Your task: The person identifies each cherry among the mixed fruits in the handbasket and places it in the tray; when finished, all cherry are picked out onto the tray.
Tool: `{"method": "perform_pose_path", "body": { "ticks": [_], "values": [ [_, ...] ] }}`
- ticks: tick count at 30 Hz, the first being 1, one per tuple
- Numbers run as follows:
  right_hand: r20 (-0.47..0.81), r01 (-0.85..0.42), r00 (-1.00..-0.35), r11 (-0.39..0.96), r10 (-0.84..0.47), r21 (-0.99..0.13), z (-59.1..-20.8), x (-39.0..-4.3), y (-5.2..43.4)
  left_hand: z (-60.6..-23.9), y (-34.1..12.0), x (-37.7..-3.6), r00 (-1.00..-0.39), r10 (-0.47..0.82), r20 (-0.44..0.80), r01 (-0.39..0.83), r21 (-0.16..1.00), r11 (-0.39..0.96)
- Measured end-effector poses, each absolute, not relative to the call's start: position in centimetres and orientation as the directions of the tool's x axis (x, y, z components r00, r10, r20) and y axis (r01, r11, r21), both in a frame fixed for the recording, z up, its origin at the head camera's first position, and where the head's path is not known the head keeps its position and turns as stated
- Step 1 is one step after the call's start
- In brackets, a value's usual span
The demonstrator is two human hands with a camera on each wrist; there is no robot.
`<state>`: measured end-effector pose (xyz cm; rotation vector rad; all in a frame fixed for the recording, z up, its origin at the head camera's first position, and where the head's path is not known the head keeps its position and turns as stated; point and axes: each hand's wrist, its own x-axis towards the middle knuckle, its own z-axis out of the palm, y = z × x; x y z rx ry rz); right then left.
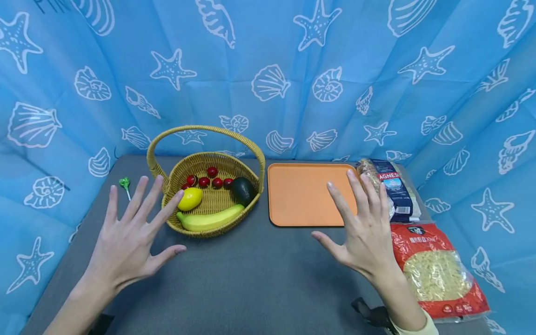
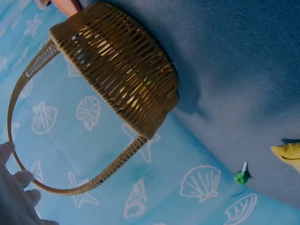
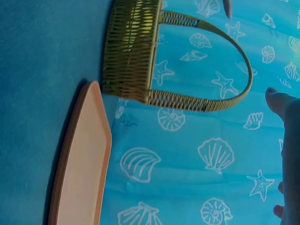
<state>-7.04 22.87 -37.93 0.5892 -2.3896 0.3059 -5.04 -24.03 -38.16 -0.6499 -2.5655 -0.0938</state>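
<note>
Left hand: the left hand [image 1: 127, 232] is held above the grey table top [image 1: 251, 274], fingers spread and straight, nothing in its grasp; its fingertips lie just left of the woven wicker basket with a hoop handle [image 1: 167, 184], not touching it as far as can be told.
Right hand: the right hand [image 1: 364, 228] is likewise spread flat and empty, hovering over the right edge of the flat orange plastic tray [image 1: 301, 195], which sits just right of the basket.
Basket contents: a yellow lemon [image 1: 190, 198], a yellow-green banana [image 1: 211, 218], a dark green avocado [image 1: 243, 190] and several small red cherry tomatoes [image 1: 209, 179] are seen inside the basket.
Tray: nothing is seen resting on it; it lies well apart from the left hand.
Right of basket, beyond the tray: a dark blue packet with white lettering [image 1: 393, 188] and a red bag of pale shredded food [image 1: 435, 272] lie on the table.
Left of basket: a small green lollipop on a white stick [image 1: 124, 184] lies near the backdrop.
Backdrop: a blue curtain printed with white shells and starfish [image 1: 268, 70] hangs behind the basket.
Progress: judged from how things lie, nothing has been taken up; all fruit is in the basket and both hands are empty, so the handling appears not yet begun.
</note>
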Motion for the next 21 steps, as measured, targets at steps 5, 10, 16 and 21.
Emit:
{"method": "perform_pose_path", "body": {
  "ticks": [5, 10, 16, 21],
  "values": [
    [0.631, -0.529, -0.699, 0.837, -0.337, -0.14, -38.0, -7.4, 21.4, -38.4, -24.3, -5.0, -0.807, 0.359, 0.469, 0.422, 0.034, 0.906],
    [0.603, -0.606, -0.723, 0.728, -0.336, -0.321, -38.3, -8.0, 19.1, -39.1, -24.2, -5.1, -0.854, 0.261, 0.451, 0.372, 0.178, 0.911],
    [0.474, -0.597, -0.802, 0.469, -0.363, -0.651, -38.1, -9.3, 15.3, -40.9, -24.2, -5.8, -0.97, 0.152, 0.19, 0.22, 0.42, 0.881],
    [0.291, -0.453, -0.837, 0.287, -0.464, -0.844, -38.3, -12.1, 11.4, -42.4, -24.2, -7.0, -0.993, 0.062, 0.101, 0.108, 0.559, 0.822]
  ]
}}
